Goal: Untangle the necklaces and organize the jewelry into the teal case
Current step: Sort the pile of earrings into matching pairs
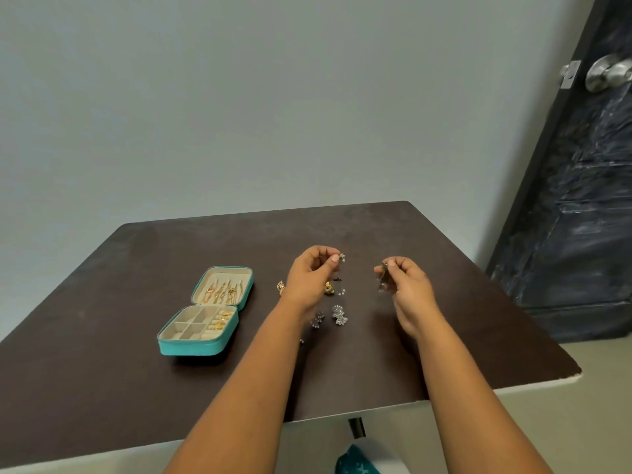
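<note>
Left hand [313, 273] pinches a small earring [341, 257]; right hand [407, 285] pinches a dangling silver piece [383, 277]. Both held above desk [102, 371]. Teal case [205, 313] open at 9 o'clock; loose earrings [337, 314] at 6 o'clock.

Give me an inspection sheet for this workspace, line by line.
Surface: dark brown table, white edge chipped at the near right corner.
Job's things: teal case lying open at left, gold chains in its lid, gold pieces in its tray; loose silver earrings and a gold piece on the table.
Clutter: nothing seen.
Hands: left hand pinches a small piece; right hand pinches a dangling silver piece.
Cables: nothing seen.
Surroundings: grey wall; dark door with a metal knob.
</note>
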